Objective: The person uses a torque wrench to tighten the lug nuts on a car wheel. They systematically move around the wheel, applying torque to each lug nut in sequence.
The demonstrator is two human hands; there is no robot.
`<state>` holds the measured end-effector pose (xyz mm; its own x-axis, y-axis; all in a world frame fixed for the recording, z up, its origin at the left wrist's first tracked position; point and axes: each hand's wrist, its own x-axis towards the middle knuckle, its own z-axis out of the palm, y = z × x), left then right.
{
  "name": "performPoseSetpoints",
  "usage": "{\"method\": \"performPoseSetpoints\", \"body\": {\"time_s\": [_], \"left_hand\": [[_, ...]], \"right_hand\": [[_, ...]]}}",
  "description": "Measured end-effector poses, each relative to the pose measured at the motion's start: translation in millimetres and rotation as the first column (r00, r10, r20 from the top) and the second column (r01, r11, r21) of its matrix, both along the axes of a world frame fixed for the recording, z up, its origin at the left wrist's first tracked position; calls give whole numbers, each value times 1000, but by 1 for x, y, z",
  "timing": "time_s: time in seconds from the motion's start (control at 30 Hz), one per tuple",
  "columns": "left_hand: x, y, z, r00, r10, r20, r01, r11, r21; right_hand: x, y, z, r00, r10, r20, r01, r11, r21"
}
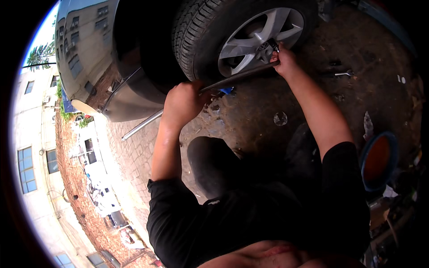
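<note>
A car wheel (197,43) with a silver alloy rim (241,50) fills the top centre. My left hand (186,100) is closed around a long metal bar (140,125), whose bright end sticks out to the lower left. The bar's dark part runs up to the right, in front of the tyre's lower edge, to my right hand (283,60). That hand grips the bar's far end beside the hub, with the fingers by a dark socket piece (273,44) at the rim's centre. Whether the socket sits on a wheel nut cannot be made out.
The car's bumper (134,97) is left of the wheel. A wrench (344,73) lies on the stained floor at the right. A blue-rimmed tub (365,167) with orange-brown contents stands by my right elbow. My knee (211,160) is below the bar. Blue scrap (227,90) lies under the tyre.
</note>
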<state>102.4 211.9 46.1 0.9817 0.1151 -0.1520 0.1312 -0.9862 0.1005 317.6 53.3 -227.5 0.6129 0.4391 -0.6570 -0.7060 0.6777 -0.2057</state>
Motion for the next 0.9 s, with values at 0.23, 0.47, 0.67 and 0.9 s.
{"method": "performPoseSetpoints", "body": {"time_s": [0.23, 0.47, 0.67, 0.9], "left_hand": [[-5, 8, -14, 999, -27, -37, 26, 999, -35], [-10, 52, -57, 992, 35, -123, -73, 945, -318], [2, 56, -48, 995, 39, -95, -62, 964, -258], [9, 45, -26, 1000, -8, -21, 5, 987, -160]], "right_hand": [[4, 0, 15, 998, 66, -19, -68, 983, -171], [0, 2, 43, 999, 2, -37, -8, 985, -171], [7, 3, 34, 995, 90, 34, -84, 987, -137], [9, 2, 29, 991, 131, -12, -132, 987, -93]]}}
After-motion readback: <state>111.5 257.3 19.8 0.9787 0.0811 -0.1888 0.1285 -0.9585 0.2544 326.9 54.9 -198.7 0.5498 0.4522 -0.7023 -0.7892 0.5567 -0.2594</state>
